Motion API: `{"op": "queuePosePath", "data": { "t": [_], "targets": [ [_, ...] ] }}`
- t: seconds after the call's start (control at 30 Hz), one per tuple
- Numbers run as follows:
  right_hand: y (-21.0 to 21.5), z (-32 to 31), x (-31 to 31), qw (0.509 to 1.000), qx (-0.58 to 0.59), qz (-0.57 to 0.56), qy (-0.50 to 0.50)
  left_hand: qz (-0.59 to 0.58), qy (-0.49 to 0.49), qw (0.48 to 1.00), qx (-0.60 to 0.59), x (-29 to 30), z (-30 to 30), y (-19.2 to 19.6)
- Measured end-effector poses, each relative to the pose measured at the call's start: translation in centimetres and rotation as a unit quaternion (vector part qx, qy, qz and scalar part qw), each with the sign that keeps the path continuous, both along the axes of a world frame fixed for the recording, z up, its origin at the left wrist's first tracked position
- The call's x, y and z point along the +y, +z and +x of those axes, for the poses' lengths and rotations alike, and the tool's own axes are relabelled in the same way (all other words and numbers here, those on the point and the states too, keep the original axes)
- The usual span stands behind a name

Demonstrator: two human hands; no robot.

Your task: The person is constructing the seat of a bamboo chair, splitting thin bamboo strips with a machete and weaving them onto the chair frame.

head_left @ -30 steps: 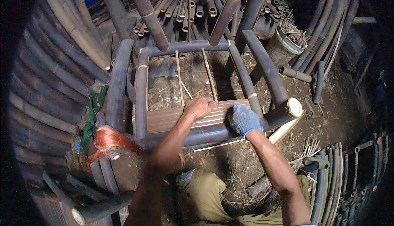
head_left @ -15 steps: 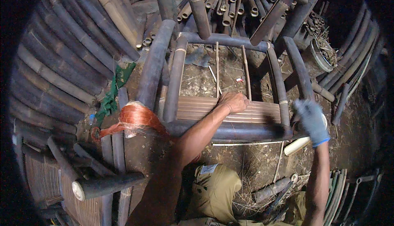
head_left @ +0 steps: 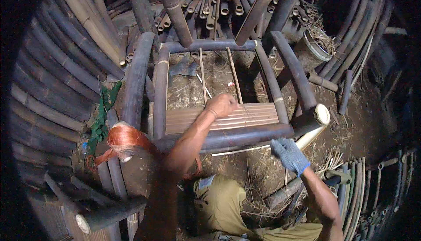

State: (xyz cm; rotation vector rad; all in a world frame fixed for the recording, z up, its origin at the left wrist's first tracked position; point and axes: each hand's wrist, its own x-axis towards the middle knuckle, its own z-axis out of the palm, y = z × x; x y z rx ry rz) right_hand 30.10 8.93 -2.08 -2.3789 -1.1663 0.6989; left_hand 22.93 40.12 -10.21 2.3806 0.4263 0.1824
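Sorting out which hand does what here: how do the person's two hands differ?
The left hand is bare; the right hand wears a blue knit glove. The left rests on the pale slats of the bamboo chair frame; the right is below the front rail. Both are near the seat's front.

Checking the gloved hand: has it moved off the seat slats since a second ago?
Yes. The gloved right hand left the slats, dropping below the front rail.

Dirt floor [head_left: 351,122] fills the frame's right and centre; straw, a bamboo chair frame [head_left: 219,48] and loose bamboo poles [head_left: 215,8] rest on it.
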Motion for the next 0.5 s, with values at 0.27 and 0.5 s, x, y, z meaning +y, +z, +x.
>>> {"op": "queuePosePath", "data": {
  "t": [0.27, 0.5],
  "targets": [
    [-3.1, 3.4, 7.8, 0.920, -0.315, 0.232, 0.034, 0.189, 0.130, 0.973, 0.014, 5.1, -11.4, 0.5],
    [-6.7, 4.8, 12.4, 0.931, -0.297, 0.212, 0.006, 0.166, 0.120, 0.960, 0.191, 4.2, -13.1, 2.8]
  ]
}}
